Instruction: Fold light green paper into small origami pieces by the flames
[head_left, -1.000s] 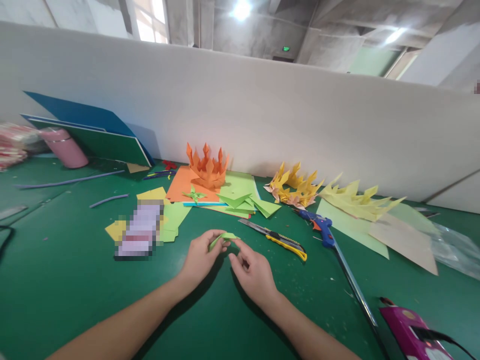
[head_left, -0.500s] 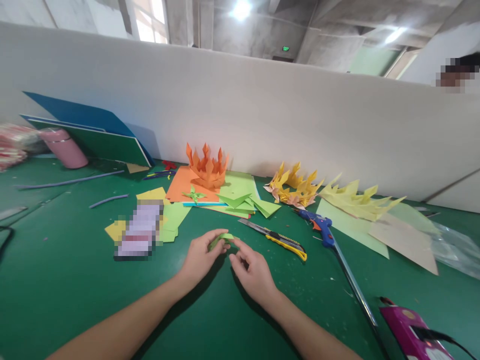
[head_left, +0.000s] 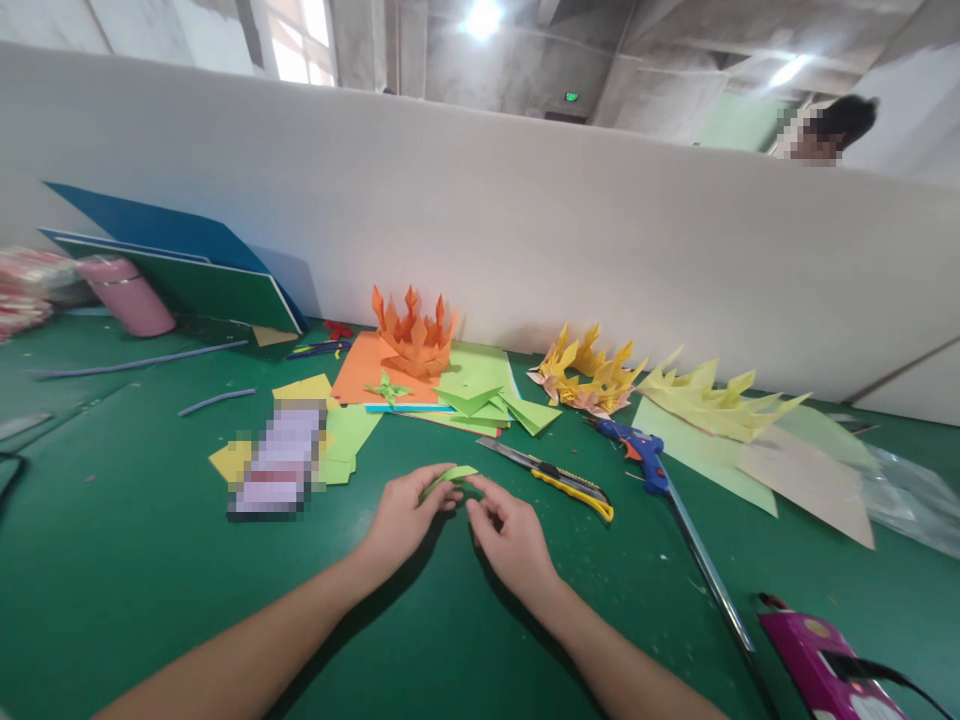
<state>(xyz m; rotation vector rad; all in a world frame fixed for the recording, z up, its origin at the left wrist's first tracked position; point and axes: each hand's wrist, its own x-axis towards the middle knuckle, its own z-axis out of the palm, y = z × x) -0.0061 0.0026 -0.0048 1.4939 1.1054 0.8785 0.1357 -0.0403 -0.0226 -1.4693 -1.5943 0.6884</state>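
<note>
The yellow utility knife (head_left: 559,478) lies flat on the green table (head_left: 150,560), and everything else is placed from it; just to the knife's left, near its blade end, the small folded green paper piece (head_left: 450,477) is held a little above the tabletop; the left hand (head_left: 405,520) has thumb and fingers pinched together on the end of the piece farther from the knife; the right hand (head_left: 514,540) sits below and left of the knife, its thumb and forefinger closed on the end of the piece nearer the knife, the other fingers curled loosely; the two hands almost touch; right of the knife rests a blue glue gun (head_left: 637,450); behind the knife and to its left stands an orange paper crown (head_left: 415,335) on loose orange and green sheets; behind the knife and slightly right lies a yellow paper crown (head_left: 592,380); far left of the knife stands a pink cup (head_left: 131,295).
</note>
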